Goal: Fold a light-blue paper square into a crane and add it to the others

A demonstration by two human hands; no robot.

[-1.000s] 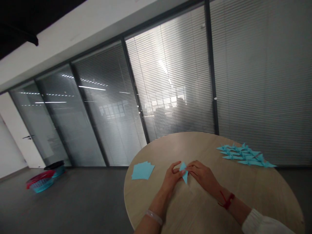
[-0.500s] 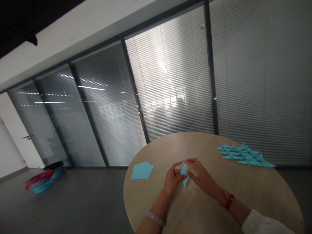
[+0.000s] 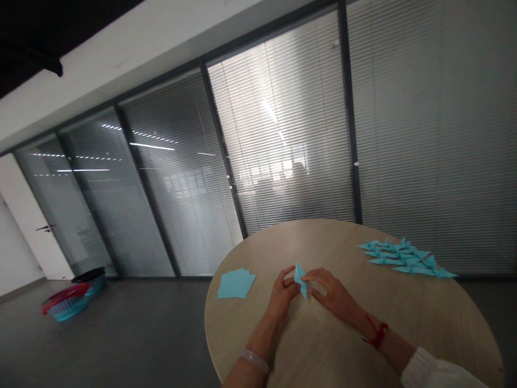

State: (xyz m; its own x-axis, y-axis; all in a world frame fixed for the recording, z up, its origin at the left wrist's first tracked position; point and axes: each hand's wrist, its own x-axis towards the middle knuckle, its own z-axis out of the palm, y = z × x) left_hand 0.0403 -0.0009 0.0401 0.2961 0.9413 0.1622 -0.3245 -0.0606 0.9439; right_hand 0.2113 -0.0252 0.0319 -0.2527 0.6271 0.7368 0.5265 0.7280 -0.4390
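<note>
The blue folded paper [image 3: 299, 280] stands point-up just above the round wooden table [image 3: 343, 237], pinched between my left hand [image 3: 283, 293] and right hand [image 3: 331, 291], both closed on it (tiny creases, hard to read from here). Mid-fold, I'd judge; the next move calls for a firm pinch. Loose square sheets [image 3: 236, 283] lie left, paper cranes [image 3: 404, 258] right.

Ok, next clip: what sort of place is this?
Most likely an office meeting room: a glass partition wall with slatted blinds, a round wooden table, and a plain grey floor.
</note>
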